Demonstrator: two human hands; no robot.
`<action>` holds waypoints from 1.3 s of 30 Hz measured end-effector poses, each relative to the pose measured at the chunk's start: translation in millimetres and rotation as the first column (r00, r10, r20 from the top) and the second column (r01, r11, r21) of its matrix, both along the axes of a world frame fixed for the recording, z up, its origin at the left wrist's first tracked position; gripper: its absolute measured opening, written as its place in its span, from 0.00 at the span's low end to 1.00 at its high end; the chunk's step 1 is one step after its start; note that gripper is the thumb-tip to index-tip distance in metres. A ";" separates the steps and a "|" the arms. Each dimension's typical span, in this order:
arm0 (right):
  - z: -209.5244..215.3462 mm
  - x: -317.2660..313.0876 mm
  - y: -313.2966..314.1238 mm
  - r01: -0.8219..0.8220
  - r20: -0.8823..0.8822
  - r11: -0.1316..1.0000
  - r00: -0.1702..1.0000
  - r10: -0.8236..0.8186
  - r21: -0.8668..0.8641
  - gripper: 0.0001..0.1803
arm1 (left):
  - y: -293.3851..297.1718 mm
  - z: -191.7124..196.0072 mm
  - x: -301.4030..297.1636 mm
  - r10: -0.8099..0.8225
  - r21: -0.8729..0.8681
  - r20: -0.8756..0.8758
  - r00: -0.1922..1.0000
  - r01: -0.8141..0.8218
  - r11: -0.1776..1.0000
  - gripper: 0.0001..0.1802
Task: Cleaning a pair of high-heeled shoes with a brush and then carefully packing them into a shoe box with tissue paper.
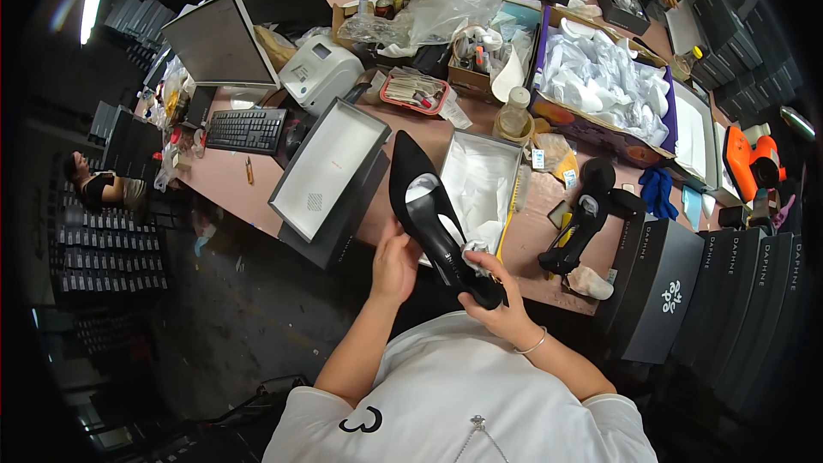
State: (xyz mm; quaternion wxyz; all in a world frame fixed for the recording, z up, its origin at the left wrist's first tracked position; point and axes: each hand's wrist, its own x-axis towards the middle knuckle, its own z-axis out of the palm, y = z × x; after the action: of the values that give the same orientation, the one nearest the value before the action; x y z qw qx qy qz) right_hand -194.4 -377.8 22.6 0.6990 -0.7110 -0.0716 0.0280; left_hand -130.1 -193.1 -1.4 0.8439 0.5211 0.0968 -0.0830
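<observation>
A black pointed-toe slingback shoe (422,210) is held up in front of me, its toe away from me and to the left. My right hand (501,304) grips it round the heel end. A small wad of white tissue (477,249) shows by the right fingers. My left hand (396,264) is closed against the shoe's left side, its fingertips partly hidden. Just beyond the shoe is an open shoebox (482,180) lined with white tissue. To the left, a grey box lid (333,170) with a pale inside lies tilted on a dark box.
On the pink table are a keyboard (246,131), a monitor (221,39), a label printer (319,74) and a red-rimmed tray (415,91). A carton (543,107) holds white paper wads. Right are a black-and-yellow object (583,219), blue gloves (657,193) and stacked shoeboxes (656,291). Other people work beyond.
</observation>
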 end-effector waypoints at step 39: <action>-181.7 27.2 -233.1 0.432 0.173 0.440 0.840 -0.515 -0.787 0.14 | -50.6 -44.0 -6.1 -0.397 0.088 -0.296 0.869 0.438 0.895 0.25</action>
State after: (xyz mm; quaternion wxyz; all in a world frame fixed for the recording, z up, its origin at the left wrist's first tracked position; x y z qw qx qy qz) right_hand -167.2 -610.9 -159.1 0.2838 -0.9353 0.1826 -0.1065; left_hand -136.2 -243.7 -45.4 0.7424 0.5761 0.1019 -0.3264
